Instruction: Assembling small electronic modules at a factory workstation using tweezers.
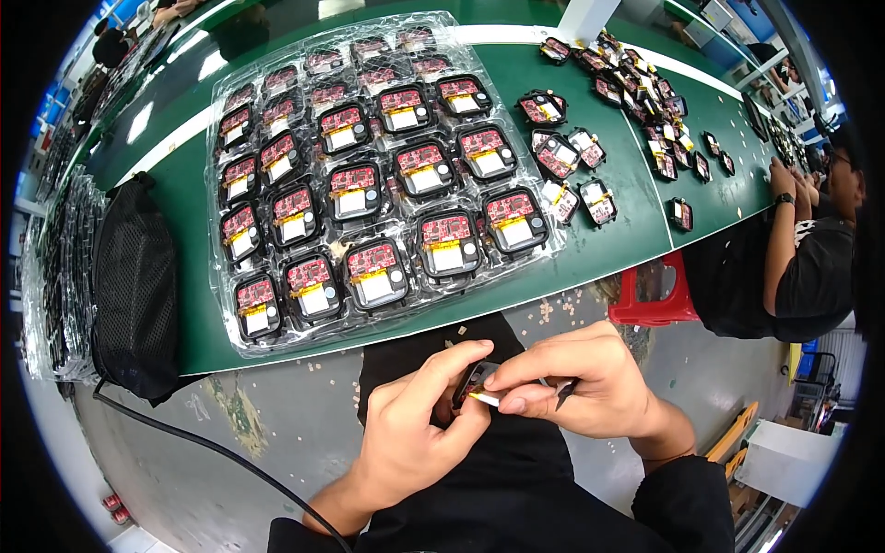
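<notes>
Above my lap, just off the table's front edge, my left hand (415, 429) is closed around a small black device housing (468, 382), its thumb and forefinger gripping the sides. My right hand (590, 387) pinches at the same housing, thumb and forefinger on a thin white piece (487, 399) with a yellow end. A dark pointed bit (565, 394) sticks out below the right fingers; its kind cannot be told. Fingers cover most of the housing. Beyond my hands, a clear plastic tray (318, 341) carries rows of black-framed devices (376, 274) with red circuit boards, yellow tape and white blocks.
On the green table (636, 244), loose devices (599, 201) lie right of the tray, with a larger pile (636, 83) farther back. A black mesh bag (135, 286) and stacked clear trays (57, 276) stand left. A co-worker (784, 249) sits right, near a red stool (653, 293).
</notes>
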{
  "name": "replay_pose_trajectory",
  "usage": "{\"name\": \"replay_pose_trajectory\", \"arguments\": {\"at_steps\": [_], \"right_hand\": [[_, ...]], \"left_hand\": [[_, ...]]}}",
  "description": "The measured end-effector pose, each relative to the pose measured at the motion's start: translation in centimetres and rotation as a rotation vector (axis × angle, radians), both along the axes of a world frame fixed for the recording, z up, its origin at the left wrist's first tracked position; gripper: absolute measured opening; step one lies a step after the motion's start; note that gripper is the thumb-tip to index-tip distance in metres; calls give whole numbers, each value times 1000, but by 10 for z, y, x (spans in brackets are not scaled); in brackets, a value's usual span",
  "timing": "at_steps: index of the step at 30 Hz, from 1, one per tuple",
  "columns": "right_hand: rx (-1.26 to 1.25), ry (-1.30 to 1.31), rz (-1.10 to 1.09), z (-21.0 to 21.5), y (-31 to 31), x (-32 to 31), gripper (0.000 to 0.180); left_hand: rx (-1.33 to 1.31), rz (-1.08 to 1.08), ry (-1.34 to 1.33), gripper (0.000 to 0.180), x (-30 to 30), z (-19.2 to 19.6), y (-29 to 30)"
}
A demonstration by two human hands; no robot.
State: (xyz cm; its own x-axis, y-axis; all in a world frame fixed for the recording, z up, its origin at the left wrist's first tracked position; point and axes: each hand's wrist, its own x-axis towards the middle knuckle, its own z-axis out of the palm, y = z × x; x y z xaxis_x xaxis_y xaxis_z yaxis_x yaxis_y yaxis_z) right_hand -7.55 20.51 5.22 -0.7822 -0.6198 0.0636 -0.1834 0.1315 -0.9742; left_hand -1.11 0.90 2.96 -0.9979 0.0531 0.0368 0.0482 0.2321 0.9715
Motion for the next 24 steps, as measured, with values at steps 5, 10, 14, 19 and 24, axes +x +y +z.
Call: {"name": "replay_pose_trajectory", "arguments": {"at_steps": [5,10,14,19,24], "right_hand": [[60,-148,33,14,1,-3,19],[118,-115,46,11,2,-3,18],[196,-192,-52,19,4,-6,20],[159,137,-56,12,3,-2,24],[212,334,-7,14,0,3,41]], "left_hand": [[-118,12,98,46,0,-1,-2],[-153,51,215,43,-2,-9,4],[48,34,27,37,0,-8,-3],[94,-11,-2,31,0,-17,-5],[145,-1,28,28,2,-22,-2]]}}
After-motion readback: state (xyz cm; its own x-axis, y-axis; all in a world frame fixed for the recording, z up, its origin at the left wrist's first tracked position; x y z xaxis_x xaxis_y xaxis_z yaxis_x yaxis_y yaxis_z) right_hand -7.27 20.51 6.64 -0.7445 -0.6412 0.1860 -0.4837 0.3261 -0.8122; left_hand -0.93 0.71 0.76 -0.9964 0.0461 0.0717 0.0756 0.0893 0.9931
